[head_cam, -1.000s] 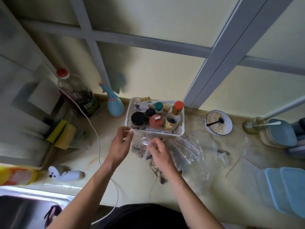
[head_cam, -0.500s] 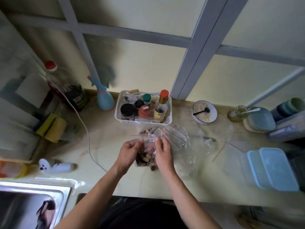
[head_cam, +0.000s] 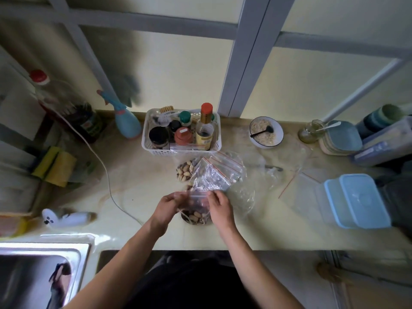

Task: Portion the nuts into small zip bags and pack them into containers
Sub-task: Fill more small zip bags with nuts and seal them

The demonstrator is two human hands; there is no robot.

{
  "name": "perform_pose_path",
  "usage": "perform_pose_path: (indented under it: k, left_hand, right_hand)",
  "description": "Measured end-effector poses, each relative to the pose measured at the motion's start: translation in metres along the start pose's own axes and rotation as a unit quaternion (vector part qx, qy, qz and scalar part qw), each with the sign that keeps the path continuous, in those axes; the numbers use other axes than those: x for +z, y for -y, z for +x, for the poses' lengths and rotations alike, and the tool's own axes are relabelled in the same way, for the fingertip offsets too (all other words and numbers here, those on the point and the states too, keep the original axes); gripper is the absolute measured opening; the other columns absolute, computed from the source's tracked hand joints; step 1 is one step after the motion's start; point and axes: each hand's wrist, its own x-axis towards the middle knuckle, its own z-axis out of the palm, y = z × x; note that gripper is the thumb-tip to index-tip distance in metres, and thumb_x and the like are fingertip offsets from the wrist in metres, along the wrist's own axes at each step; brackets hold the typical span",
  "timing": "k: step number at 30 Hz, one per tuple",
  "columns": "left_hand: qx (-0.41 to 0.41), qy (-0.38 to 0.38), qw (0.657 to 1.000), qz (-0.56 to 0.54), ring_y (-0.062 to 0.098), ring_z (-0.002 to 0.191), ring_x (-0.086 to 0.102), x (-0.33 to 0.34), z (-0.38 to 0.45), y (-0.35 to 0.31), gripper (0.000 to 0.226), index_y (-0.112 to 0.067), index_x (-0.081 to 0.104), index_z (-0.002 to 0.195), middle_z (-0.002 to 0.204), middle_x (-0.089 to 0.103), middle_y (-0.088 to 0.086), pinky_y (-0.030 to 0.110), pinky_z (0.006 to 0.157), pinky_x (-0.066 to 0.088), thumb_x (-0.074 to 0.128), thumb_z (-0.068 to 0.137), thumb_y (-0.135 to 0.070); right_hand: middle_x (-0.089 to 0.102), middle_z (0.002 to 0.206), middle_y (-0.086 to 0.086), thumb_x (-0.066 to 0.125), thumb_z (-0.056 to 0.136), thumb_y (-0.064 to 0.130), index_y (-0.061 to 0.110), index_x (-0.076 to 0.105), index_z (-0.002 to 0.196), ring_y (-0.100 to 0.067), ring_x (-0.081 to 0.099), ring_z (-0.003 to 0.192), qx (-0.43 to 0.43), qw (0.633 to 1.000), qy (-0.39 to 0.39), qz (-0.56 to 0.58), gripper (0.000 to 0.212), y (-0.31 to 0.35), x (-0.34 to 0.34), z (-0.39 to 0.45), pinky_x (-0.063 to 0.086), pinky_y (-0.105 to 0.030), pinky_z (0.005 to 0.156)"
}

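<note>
Both hands pinch the small zip bag (head_cam: 196, 206) of nuts at its top edge. The left hand (head_cam: 167, 208) fingers grip one corner, the right hand (head_cam: 219, 206) fingers the other.

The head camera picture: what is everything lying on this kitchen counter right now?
zip bag with nuts: one, clear, front centre, held by both hands
empty zip bags: a pile, clear with red strips, behind it
loose nuts: a heap, brown, before the basket
basket: one, white, holding jars and bottles, at the wall
bowl: one, white, with black spoon, right of basket
containers: stacked, light blue lids, far right
spray bottle: one, blue, left of basket
sponge: yellow, far left
sink: steel, lower left
left hand: pinches bag top
right hand: pinches bag top
</note>
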Motion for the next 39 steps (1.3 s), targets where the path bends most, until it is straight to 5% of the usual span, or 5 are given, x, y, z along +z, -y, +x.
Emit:
perform_pose_path:
  k: [5,14,24,30,39]
  left_hand:
    - [-0.005,-0.042,0.999,0.014,0.014,0.066,0.068,0.003,0.003,-0.004,0.032,0.000,0.072,0.080,0.073,0.072,0.007,0.017,0.064,0.051,0.057,0.101,-0.019]
    - [-0.012,-0.068,0.998,0.008,0.021,0.070,0.073,0.004,0.003,-0.009,0.023,0.002,0.069,0.101,0.085,0.076,0.012,0.020,0.059,0.054,0.054,0.103,-0.016]
    - [0.157,-0.049,0.900,0.403,0.006,0.092,0.066,0.006,0.024,-0.020,0.040,-0.038,0.072,0.095,0.093,0.073,-0.019,0.035,0.085,0.052,0.057,0.074,-0.068]
    - [0.144,-0.061,0.907,0.391,0.016,0.085,0.067,0.007,0.027,-0.022,0.052,-0.033,0.068,0.081,0.083,0.071,-0.013,0.036,0.081,0.053,0.044,0.063,-0.075]
    - [0.151,-0.071,0.893,0.418,-0.017,0.082,0.053,0.014,0.028,-0.024,0.029,-0.032,0.067,0.089,0.083,0.070,-0.021,0.033,0.083,0.022,0.061,0.079,-0.058]
  right_hand:
    - [0.076,0.073,-0.007,0.052,0.106,0.024,0.010,0.066,0.096,-0.024,0.074,0.064,-0.007,0.997,0.021,0.069,0.023,0.002,-0.002,0.000,0.057,-0.028,0.059]
    - [0.074,0.077,-0.004,0.060,0.101,0.020,0.011,0.066,0.094,-0.021,0.071,0.072,0.028,0.994,0.052,0.097,0.013,-0.009,0.003,0.012,0.055,-0.037,0.068]
    - [0.072,0.087,0.004,0.064,0.095,0.017,0.018,0.069,0.091,-0.011,0.066,0.084,-0.078,0.993,0.079,0.051,0.007,-0.002,0.001,0.021,0.053,-0.030,0.080]
    - [0.075,0.094,-0.002,0.068,0.094,0.019,0.019,0.069,0.094,-0.014,0.069,0.087,-0.006,0.995,0.072,0.072,0.001,-0.012,-0.003,0.027,0.056,-0.039,0.087]
    - [0.071,0.087,-0.011,0.066,0.094,0.018,0.019,0.068,0.087,-0.015,0.065,0.080,-0.025,0.994,0.088,0.062,0.007,-0.008,-0.006,0.027,0.056,-0.046,0.084]
